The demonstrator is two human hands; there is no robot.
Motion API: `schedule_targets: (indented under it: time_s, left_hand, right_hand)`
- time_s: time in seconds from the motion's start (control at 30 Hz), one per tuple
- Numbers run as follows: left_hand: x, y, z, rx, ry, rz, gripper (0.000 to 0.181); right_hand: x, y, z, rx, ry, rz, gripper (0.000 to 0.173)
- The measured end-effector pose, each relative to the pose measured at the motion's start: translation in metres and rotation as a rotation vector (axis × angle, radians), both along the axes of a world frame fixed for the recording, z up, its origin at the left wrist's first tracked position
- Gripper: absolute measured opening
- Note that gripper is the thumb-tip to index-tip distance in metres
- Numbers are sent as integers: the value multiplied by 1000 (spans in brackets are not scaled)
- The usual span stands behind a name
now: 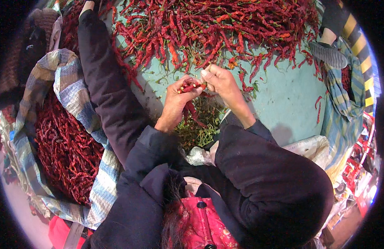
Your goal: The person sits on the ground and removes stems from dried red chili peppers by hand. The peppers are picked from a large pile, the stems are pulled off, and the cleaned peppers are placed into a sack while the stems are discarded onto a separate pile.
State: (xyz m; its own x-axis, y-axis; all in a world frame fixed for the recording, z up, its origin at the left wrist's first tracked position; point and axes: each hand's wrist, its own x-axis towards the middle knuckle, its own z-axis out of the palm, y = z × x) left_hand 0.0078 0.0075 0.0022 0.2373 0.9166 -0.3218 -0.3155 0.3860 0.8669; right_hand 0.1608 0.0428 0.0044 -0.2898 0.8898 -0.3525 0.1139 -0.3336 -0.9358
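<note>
My left hand (174, 101) holds a small bunch of dried red chilli peppers (188, 87), cut-looking pale ends turned up and long bodies hanging below the palm. Close against it, my right hand (223, 81) has its thumb and forefinger pinched on a thin piece that looks like a chilli stem; its curled fingers are beside the bunch. Beneath both hands lies a heap of green and brown stems (199, 133), between my legs. Beyond the fingertips spreads a large pile of red chillies (216, 31), many with stems, on a pale green surface (291, 87).
At left stands a striped woven sack (100, 183) filled with red chillies (67, 149). A second striped sack (338, 93) is at right, near another person's shoe (329, 54). A dark-clothed leg (107, 84) stretches along the pile's left side. Yellow-black striping (364, 67) edges the far right.
</note>
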Motion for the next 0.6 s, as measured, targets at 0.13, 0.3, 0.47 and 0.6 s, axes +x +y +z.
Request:
schedule_targets:
  time_s: [0.13,0.3,0.47,0.6]
  left_hand:
    - [-1,-1,6,278,172,-103,6]
    - [-18,2,10,-247,-92,254,10]
    - [-44,9,4,-257,-254,343,17]
    - [-41,9,-16,-291,-449,328,17]
  right_hand:
    - [7,0,10,-563,613,-34,18]
    - [37,-7,9,-120,168,279,18]
    - [57,21,-1,192,-169,346,26]
    - [36,62,-21,538,-874,44,33]
